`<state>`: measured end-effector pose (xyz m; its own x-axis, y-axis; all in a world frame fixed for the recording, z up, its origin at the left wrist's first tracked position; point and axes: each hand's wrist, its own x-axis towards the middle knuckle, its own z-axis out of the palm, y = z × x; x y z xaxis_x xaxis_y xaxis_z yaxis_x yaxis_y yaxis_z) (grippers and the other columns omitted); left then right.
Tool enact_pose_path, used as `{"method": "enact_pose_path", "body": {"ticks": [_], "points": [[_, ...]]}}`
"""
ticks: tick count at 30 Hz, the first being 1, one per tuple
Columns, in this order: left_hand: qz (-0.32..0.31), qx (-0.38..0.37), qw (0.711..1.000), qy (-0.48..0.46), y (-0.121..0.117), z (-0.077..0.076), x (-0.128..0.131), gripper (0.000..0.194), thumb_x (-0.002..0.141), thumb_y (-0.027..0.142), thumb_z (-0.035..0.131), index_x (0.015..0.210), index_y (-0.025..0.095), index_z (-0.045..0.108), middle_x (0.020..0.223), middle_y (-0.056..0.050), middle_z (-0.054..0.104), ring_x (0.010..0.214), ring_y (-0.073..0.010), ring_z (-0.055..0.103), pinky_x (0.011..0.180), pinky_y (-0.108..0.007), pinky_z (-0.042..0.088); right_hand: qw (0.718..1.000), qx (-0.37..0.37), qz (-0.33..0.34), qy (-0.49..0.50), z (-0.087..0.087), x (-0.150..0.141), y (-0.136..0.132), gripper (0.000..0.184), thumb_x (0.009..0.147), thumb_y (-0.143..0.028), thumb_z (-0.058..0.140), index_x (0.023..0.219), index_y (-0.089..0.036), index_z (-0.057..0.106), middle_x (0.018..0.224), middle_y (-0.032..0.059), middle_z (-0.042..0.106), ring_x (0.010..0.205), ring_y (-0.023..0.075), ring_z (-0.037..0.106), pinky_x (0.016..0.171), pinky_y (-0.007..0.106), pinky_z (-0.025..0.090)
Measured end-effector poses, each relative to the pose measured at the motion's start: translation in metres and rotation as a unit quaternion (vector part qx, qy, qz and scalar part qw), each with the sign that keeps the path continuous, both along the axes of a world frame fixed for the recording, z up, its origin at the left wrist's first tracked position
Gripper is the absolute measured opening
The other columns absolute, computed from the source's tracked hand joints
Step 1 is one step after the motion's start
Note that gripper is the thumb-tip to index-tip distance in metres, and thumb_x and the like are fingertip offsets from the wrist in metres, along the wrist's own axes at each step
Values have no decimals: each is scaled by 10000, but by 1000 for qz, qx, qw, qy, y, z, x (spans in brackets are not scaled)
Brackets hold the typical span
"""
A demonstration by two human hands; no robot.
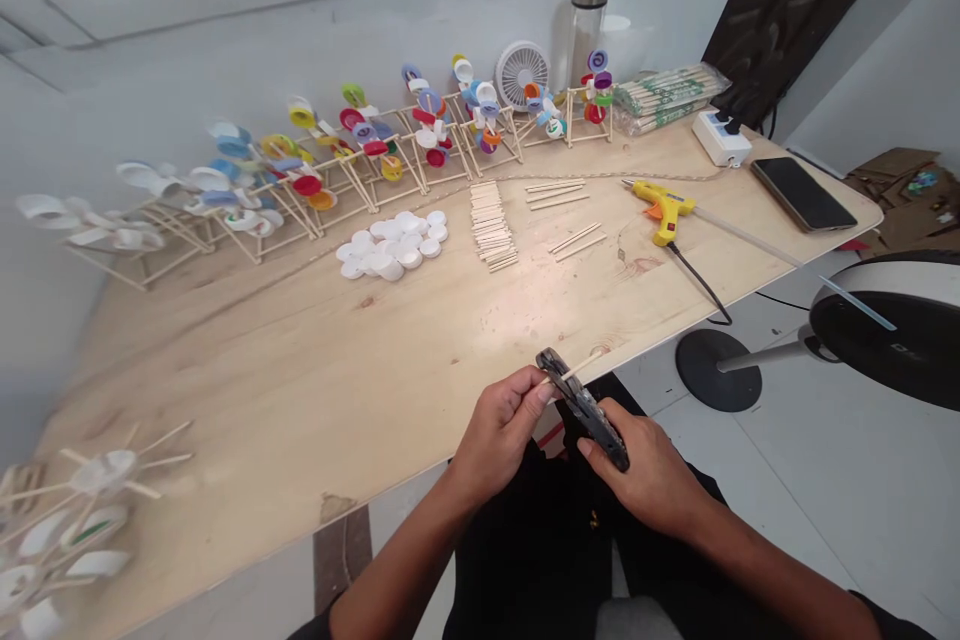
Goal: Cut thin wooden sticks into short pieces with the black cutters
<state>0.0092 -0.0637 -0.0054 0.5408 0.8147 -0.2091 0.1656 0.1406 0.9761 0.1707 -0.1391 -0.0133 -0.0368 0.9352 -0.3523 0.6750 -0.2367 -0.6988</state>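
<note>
Head, stick [577, 367] in left grip [495, 430], pliers [583, 410] right [649, 475]

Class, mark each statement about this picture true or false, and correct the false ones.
1. The left hand pinches a thin wooden stick. True.
2. The right hand grips a dark hand tool. True.
3. The yellow glue gun is in the right hand. False: it lies on the table.
4. White bottle caps lie in a loose heap on the table. True.
5. The smartphone lies on the floor. False: it lies on the table, near the white power strip.
</note>
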Motion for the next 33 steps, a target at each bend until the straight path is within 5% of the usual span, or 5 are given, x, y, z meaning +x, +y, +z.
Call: {"method": "enact_pose_path", "body": {"ticks": [4, 7, 15, 25, 33], "points": [[-24, -126, 990, -64, 2, 2, -2, 299, 840, 433, 448, 798, 146, 521, 465, 93, 247, 405, -53, 200, 405, -190, 202, 1000, 10, 5, -4, 1, 1, -2, 80, 809, -259, 472, 754, -208, 445, 643, -10, 590, 563, 139, 536, 519, 227, 317], [-42, -149, 986, -66, 4, 4, -1, 301, 844, 437, 439, 809, 148, 514, 465, 98, 233, 400, -50, 174, 402, -189, 180, 1000, 22, 5, -4, 1, 0, -2, 95, 810, -247, 458, 729, -214, 423, 593, -29, 561, 524, 128, 514, 503, 221, 307], [-2, 90, 993, 69, 1, 11, 4, 240, 871, 323, 404, 761, 149, 528, 626, 27, 456, 564, -89, 383, 555, -213, 338, 1000, 23, -14, -10, 0, -3, -3, 123, 792, -232, 464, 706, -221, 377, 575, -41, 540, 514, 124, 504, 498, 218, 307], [-16, 147, 985, 90, 4, 12, 3, 235, 881, 294, 375, 739, 157, 502, 591, 33, 415, 531, -86, 358, 519, -200, 333, 999, 48, -19, 7, 1, -4, 0, 99, 783, -212, 459, 708, -222, 395, 550, -48, 534, 487, 119, 503, 483, 213, 314], [0, 271, 949, 158, 0, 1, 6, 181, 890, 239, 362, 829, 164, 515, 597, 31, 490, 501, -81, 428, 499, -190, 342, 998, 41, -37, 4, -5, -5, 2, 130, 804, -253, 451, 687, -216, 406, 553, -29, 556, 486, 131, 515, 489, 221, 331]]}}
